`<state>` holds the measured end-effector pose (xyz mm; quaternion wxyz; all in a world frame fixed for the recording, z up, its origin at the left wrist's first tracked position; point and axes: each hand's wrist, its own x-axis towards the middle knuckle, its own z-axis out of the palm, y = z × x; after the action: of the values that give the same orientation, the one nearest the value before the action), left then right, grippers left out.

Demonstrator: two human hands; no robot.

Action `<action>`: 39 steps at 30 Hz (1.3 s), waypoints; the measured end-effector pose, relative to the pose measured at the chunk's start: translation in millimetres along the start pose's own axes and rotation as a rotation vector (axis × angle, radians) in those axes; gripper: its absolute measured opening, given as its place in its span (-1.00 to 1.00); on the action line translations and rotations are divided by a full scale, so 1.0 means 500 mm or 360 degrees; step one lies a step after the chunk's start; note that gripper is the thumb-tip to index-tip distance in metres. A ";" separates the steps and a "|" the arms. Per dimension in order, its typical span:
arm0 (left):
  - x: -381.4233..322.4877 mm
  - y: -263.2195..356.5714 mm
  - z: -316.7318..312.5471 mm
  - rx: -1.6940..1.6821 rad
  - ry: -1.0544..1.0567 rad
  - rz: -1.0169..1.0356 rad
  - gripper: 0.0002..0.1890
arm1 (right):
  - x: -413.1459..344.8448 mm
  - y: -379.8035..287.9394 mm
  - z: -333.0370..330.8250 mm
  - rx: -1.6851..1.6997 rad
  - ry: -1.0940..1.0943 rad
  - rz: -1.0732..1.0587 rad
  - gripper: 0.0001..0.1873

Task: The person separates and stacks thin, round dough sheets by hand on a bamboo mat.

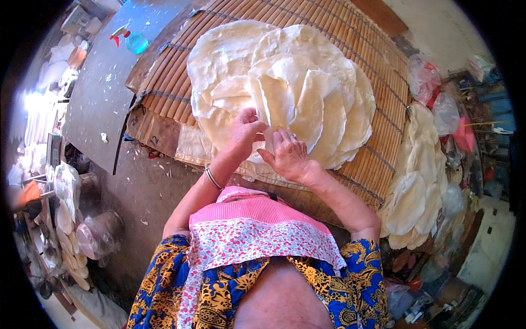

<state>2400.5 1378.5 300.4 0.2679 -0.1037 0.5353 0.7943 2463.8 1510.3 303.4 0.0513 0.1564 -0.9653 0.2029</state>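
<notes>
Thin, pale round sheets point(230, 49), like rice-paper or dough rounds, lie overlapping in a loose pile on a bamboo-slat mat point(176, 82). A sheet with a raised fold point(265, 98) stands up at the near middle of the pile. My left hand point(248, 129) pinches the near left edge of this folded sheet between thumb and fingers. Close beside it, my right hand point(289, 155) touches the near end of the same sheet, thumb spread from the fingers. Whether the right fingers grip it is hidden. Further layered sheets point(322, 111) fan out to the right.
Under the mat is a wooden board point(152, 133) with a cloth point(191, 144) at its near edge. A spray bottle point(136, 42) lies on the grey surface at upper left. More pale sheets point(411, 197) hang at the right, near plastic bags point(446, 113). A plastic-wrapped container point(96, 236) stands lower left.
</notes>
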 end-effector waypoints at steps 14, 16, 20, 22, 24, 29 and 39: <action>0.174 0.055 -0.085 0.0054 0.0101 0.0299 -0.72 | -0.030 0.387 -0.470 0.1233 0.0682 0.0838 -0.76; 0.215 0.069 -0.083 0.0116 0.0195 0.0336 -0.72 | -0.007 0.401 -0.590 0.0978 0.0642 0.0824 -0.72; 0.297 0.059 -0.113 0.0323 0.0385 0.0393 -0.81 | 0.125 0.406 -0.648 0.0502 0.0325 0.0508 -0.69; 0.351 0.047 -0.106 0.0422 0.0334 0.0424 -0.87 | 0.168 0.476 -0.616 -0.0152 0.0300 0.0309 -0.67; 0.400 0.038 -0.083 0.0398 0.0095 0.0438 -0.95 | 0.192 0.468 -0.509 0.0030 0.0345 -0.0073 -0.69; 0.386 0.068 -0.057 0.0277 0.0399 0.0140 -0.93 | 0.289 0.336 -0.119 -0.0323 -0.0085 -0.0182 -0.73; 0.411 0.106 -0.079 0.0638 0.0470 0.0040 -0.85 | 0.311 0.241 0.058 0.0036 -0.0022 0.0143 -0.90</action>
<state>2195.7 1392.3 233.4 0.1921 -0.1568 0.7167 0.6518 2276.8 1559.6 257.0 0.0336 0.1150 -0.9693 0.2148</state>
